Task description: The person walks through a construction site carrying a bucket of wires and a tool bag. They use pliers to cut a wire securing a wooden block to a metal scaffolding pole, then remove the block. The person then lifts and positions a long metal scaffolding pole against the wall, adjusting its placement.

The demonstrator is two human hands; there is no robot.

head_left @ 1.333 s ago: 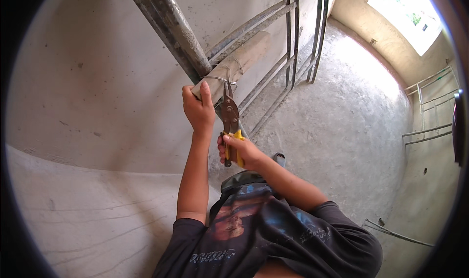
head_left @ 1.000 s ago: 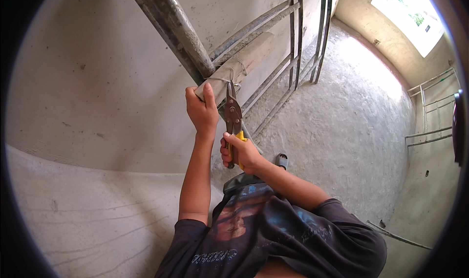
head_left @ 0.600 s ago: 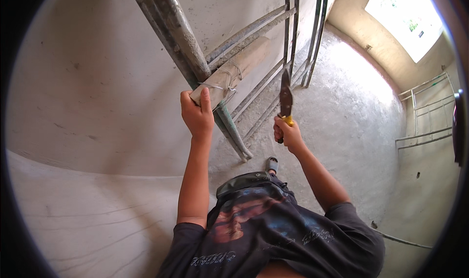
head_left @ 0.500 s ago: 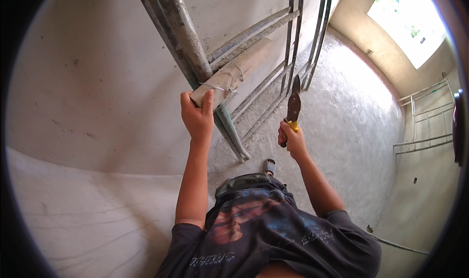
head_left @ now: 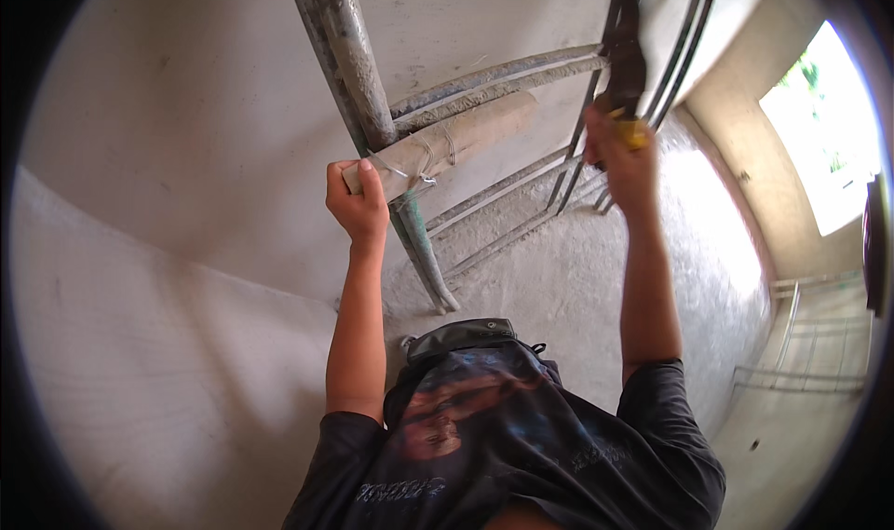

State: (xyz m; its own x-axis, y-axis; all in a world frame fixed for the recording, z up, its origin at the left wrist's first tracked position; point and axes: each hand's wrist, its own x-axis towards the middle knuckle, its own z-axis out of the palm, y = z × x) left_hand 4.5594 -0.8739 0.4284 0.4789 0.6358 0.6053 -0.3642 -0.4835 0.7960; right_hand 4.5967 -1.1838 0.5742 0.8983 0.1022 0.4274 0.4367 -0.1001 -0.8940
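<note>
My left hand [head_left: 358,199] is closed round the near end of a short wooden board [head_left: 484,129], thumb on top. Thin wire [head_left: 428,162] is looped round the board, with a twisted end sticking out. The board lies slantwise against the metal scaffold frame [head_left: 358,55], beside its thick mud-spattered tube. In my raised right hand [head_left: 622,157] is a pair of snips [head_left: 626,64] with dark, pointed blades and yellow on the handle. Motion blurs the snips, and they are held up past the board's far end, in front of the frame's thin uprights.
A plain plastered wall [head_left: 186,83] rises behind the frame. The frame's foot [head_left: 447,302] stands on the rough grey floor [head_left: 549,269]. At the right are a bright window opening [head_left: 829,129] and another metal frame [head_left: 801,372] by the wall.
My right hand has swung up and away with the snips, from low beside the frame to above the board's far end. My left hand still grips the board. The view has shifted slightly.
</note>
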